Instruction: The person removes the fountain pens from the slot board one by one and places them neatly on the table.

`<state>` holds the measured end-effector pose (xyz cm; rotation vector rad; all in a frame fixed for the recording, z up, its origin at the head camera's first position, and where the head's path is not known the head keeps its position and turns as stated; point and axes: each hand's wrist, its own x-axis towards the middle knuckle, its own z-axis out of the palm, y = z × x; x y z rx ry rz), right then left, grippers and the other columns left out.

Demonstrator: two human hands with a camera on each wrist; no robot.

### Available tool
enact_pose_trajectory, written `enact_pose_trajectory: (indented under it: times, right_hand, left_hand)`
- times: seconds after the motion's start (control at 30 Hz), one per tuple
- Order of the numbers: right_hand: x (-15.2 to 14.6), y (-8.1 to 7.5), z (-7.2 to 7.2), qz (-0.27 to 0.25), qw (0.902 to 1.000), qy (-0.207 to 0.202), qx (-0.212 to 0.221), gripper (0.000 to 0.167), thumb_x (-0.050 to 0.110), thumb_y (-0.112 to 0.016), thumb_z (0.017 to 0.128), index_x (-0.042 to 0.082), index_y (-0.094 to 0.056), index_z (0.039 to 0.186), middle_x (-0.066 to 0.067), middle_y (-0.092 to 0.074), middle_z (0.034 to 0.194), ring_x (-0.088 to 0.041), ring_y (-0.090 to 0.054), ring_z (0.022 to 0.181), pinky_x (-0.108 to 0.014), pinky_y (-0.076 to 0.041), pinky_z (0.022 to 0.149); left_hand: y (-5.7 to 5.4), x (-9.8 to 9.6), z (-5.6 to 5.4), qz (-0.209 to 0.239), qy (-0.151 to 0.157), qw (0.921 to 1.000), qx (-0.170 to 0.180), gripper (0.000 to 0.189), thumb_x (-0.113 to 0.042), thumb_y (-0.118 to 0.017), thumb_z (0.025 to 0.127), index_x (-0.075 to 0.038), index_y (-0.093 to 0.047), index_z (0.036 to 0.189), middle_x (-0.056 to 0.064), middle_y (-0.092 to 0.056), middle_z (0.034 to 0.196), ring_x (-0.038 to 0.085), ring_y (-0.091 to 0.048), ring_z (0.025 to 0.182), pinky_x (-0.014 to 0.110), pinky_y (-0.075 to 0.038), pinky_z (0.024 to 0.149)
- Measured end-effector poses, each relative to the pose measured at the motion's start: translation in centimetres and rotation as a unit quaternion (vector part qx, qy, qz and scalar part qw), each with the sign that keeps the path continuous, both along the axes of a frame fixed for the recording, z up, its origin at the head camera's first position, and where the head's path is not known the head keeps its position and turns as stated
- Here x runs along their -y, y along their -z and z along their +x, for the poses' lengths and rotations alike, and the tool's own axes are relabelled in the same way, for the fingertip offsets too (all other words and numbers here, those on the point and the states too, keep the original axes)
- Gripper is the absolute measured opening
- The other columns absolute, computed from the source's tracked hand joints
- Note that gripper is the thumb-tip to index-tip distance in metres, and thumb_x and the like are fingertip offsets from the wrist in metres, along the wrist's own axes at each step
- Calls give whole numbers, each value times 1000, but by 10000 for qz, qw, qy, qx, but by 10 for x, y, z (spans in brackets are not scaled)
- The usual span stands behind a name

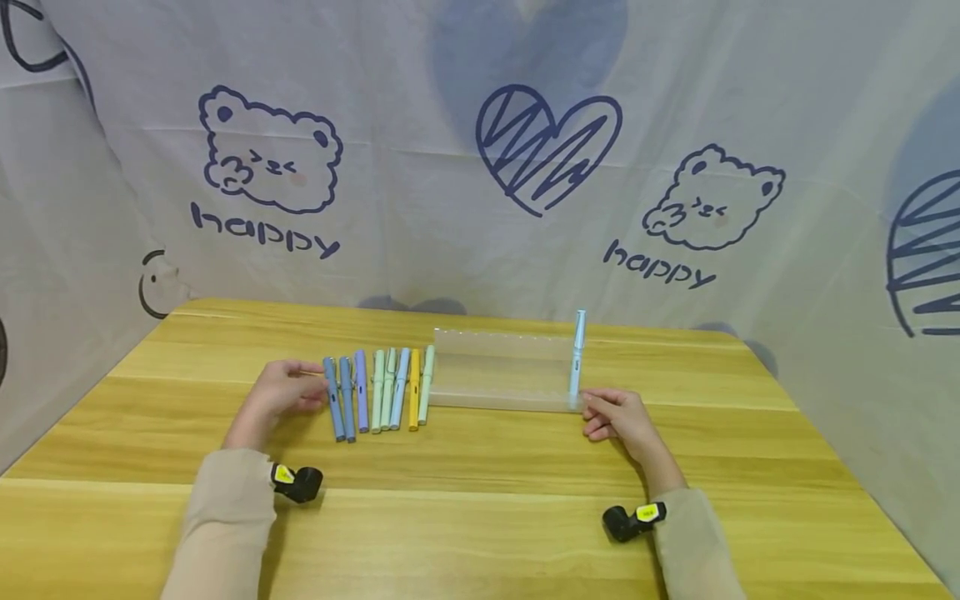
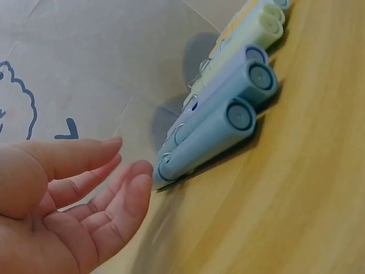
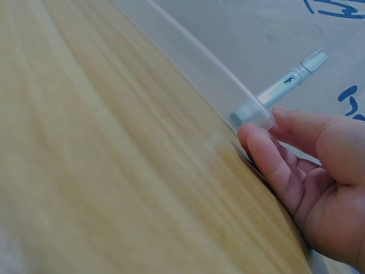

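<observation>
A translucent pen stand (image 1: 498, 367) sits near the back of the table, and a light blue pen (image 1: 577, 354) leans upright in its right end. My right hand (image 1: 618, 421) pinches the stand's front right corner between thumb and fingertips, just beside that pen's foot (image 3: 242, 117). To the stand's left several capped pens lie side by side: two dark blue pens, a purple pen (image 1: 362, 392), green ones, another light blue one and a yellow pen (image 1: 414, 390). My left hand (image 1: 281, 392) is beside the leftmost dark blue pen (image 2: 208, 140), fingers loosely bent, thumb apart, holding nothing.
Everything is on a wooden table (image 1: 450, 517). Behind it hangs a pale cloth (image 1: 405, 208) printed with bears and hearts. A small black camera (image 1: 300, 483) is strapped to my left wrist, another camera (image 1: 622, 523) to my right.
</observation>
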<state>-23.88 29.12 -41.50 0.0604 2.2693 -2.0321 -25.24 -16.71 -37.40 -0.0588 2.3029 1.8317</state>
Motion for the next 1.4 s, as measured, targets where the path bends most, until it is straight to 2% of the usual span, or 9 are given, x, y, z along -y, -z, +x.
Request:
enact_pose_trajectory:
  times: [0.13,0.33,0.57,0.77,1.03,1.2,1.4]
  right_hand:
    - [0,0,0,30,10000,27,19,39,12,-53,90,-17,-47,116,-6,-57,68,-13,-59,51,-26,-52,49]
    - [0,0,1,14,10000,37,43,39,11,-53,90,-17,-48,116,-6,-57,68,-13,-59,51,-26,-52,48]
    - [0,1,1,-39,10000,37,49,39,11,-53,90,-17,-48,115,-6,-57,69,-13,-59,51,-26,-52,48]
    - [-1,2,1,-52,10000,63,49,38,11,-53,90,-17,-48,115,-7,-57,69,-13,-59,51,-26,-52,48]
    - [0,0,2,-61,10000,42,37,38,10,-53,90,-17,-47,115,-7,-57,69,-14,-59,51,-26,-52,49]
    - [0,-1,2,-48,10000,29,50,38,10,-53,90,-17,-47,116,-7,-57,69,-14,-59,51,-26,-52,49]
    - [0,-1,2,-8,10000,22,51,38,11,-52,90,-17,-47,116,-7,-57,69,-13,-59,51,-26,-52,49]
  left_hand:
    - [0,-1,-1,165,-29,9998,-148,41,-2,-51,88,17,-37,122,15,-56,95,11,-57,74,26,-51,69]
    - [-3,-6,-2,139,-120,9995,-269,41,-7,-51,90,15,-39,122,19,-53,103,13,-57,78,26,-51,71]
    - [0,-15,-12,375,-353,9983,-272,40,-14,-56,88,12,-46,117,12,-59,93,12,-60,73,25,-52,68]
    - [-4,-32,-16,358,-415,9973,-489,35,-11,-54,88,14,-48,113,13,-61,91,10,-60,69,24,-52,64]
    - [-13,-57,-15,208,-231,9978,-581,35,-10,-50,91,14,-47,116,26,-53,108,10,-59,70,26,-52,69]
    - [-14,-72,-17,249,-72,9976,-638,34,-11,-50,91,12,-49,116,25,-53,107,17,-60,74,31,-51,71]
    - [-14,-95,-21,338,105,9975,-611,31,-10,-51,90,12,-51,112,25,-55,104,23,-60,78,31,-52,70]
